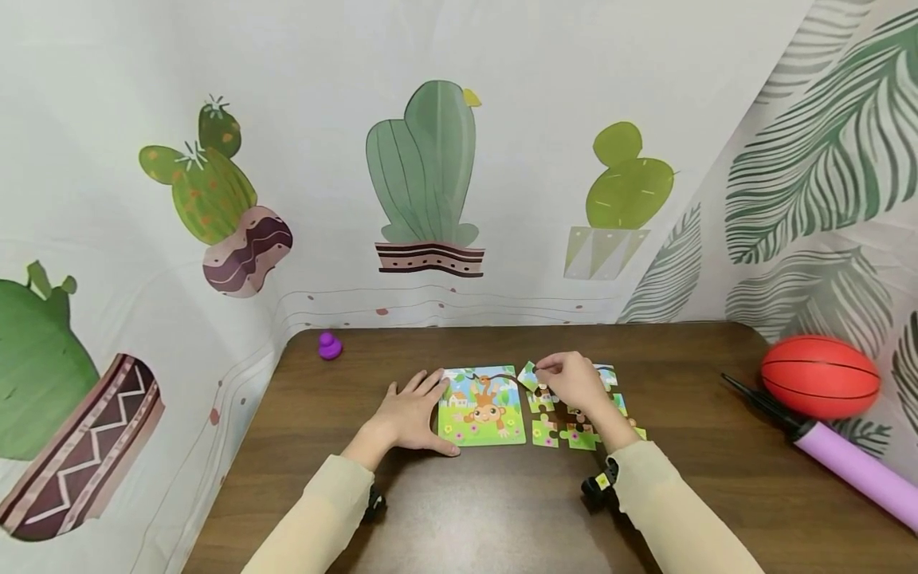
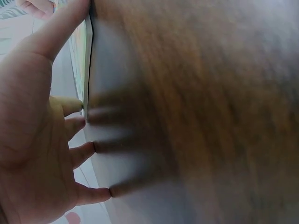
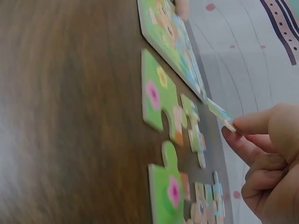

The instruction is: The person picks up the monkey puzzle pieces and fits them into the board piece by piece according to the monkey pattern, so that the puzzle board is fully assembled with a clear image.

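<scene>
A square picture board [image 1: 495, 434] with a hanging monkey lies flat on the table. My left hand [image 1: 409, 414] rests at its left side, fingers spread, with thumb and fingertips near or on that edge. In the left wrist view, the fingertips of the left hand [image 2: 32, 130] reach down to the tabletop beside the board. My right hand [image 1: 577, 383] pinches a puzzle piece [image 3: 218, 112] between thumb and forefinger, tilted near the board's upper right corner. Several other puzzle pieces [image 1: 545, 433] lie slightly apart right of the board, some hidden under the right hand.
A purple rubber duck [image 1: 330, 347] stands at the table's back left. At the right lie a red ball [image 1: 820, 376] and a lilac tube with a black nozzle, like a hand pump [image 1: 853, 462]. A cactus-print cloth [image 1: 531, 199] hangs behind the brown table [image 1: 473, 510].
</scene>
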Motion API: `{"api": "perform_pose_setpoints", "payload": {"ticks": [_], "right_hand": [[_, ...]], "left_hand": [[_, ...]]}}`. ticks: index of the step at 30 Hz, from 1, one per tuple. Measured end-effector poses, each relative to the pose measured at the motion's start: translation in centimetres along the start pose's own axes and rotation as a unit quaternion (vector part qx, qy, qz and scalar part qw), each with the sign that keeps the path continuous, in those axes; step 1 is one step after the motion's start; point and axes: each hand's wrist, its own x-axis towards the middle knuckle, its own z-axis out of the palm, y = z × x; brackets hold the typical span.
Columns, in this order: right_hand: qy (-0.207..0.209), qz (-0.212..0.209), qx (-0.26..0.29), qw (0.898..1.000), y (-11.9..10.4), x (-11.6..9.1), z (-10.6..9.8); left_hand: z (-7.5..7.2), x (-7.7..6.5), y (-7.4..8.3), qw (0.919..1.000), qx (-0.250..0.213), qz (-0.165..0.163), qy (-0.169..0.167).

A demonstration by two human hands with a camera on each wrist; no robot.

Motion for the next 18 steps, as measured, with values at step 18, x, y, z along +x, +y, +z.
{"api": "perform_pose_setpoints", "payload": {"ticks": [18], "right_hand": [[-0.027,0.039,0.151,0.987,-3.7,-0.4,5.0]], "left_hand": [[-0.1,-0.1,0.0,0.9999,-0.009,0.003,0.003]]}}
